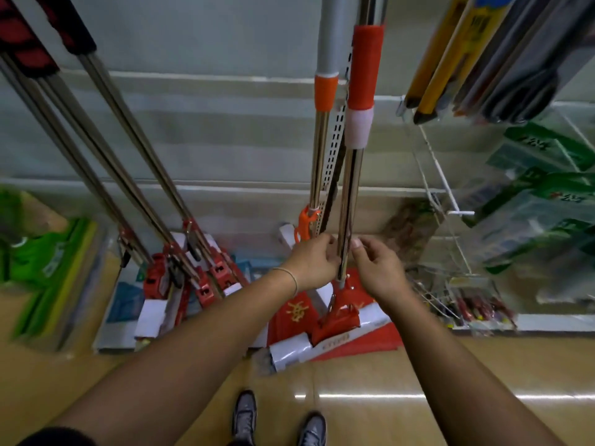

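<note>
Front mop (349, 201): chrome shaft, red-orange grip (365, 75) over a white band (359, 127), red head bracket (338, 320), white-wrapped sponge (289, 350). Second mop (318, 149): grey upper handle, orange collar (325, 91), chrome below, orange clip (306, 222). Left-hand mops (128, 149): steel shafts, red-and-black striped grips (22, 40), red brackets. Red cloth (297, 312) with a gold character. Green packs (48, 259) far left. Hanging tools (450, 59): yellow and black. Floor (354, 413): tan, wood-grained. Shoes (244, 413): grey.
</note>
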Demonstrator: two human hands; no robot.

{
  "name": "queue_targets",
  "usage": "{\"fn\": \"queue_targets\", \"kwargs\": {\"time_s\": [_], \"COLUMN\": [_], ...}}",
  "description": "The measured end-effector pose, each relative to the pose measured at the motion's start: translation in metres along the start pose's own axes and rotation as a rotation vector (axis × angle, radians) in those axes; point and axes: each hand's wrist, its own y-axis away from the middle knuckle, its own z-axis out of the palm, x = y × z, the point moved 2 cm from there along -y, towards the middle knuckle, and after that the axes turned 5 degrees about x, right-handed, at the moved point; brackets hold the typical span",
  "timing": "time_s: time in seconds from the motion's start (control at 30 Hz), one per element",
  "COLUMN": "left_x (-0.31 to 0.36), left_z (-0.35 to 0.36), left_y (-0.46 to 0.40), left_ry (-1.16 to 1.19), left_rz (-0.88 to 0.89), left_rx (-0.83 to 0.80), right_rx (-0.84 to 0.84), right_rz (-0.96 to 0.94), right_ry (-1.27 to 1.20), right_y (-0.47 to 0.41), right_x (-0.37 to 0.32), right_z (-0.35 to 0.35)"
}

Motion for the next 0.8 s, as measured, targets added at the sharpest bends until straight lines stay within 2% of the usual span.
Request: {"fn": "queue_targets", "kwargs": {"time_s": [0.13,0.27,0.4,0.6,0.8], "left_x": [-0.024,-0.033,-0.026,-0.029,-0.037], "left_z": [0.028,0.04,0.05,0.079,0.092], "left_y": [0.009,0.011,0.007,-0.01,-0.018], "left_ry": [0.091,0.293,0.493,0.417,0.359], "left_rz": [-0.129,-0.199,-0.129,-0.121,-0.054], "left_rx": [-0.01,0.011,0.02,0.142,0.133], "right_rx": [-0.164,-0.332,-0.28,-0.179,-0.1], "right_rz": [0.023,0.059,0.037,-0.034,-0.032], "right_ry": [0.098,0.032,0.079,0.014,0.041], "right_y": [0.006,0.022,0.02,0.024,0.022], "right_x": [0.039,0.067,0.092,0.093,0.107], "right_z": [0.011,0.02,0.037,0.045,0.049]}}
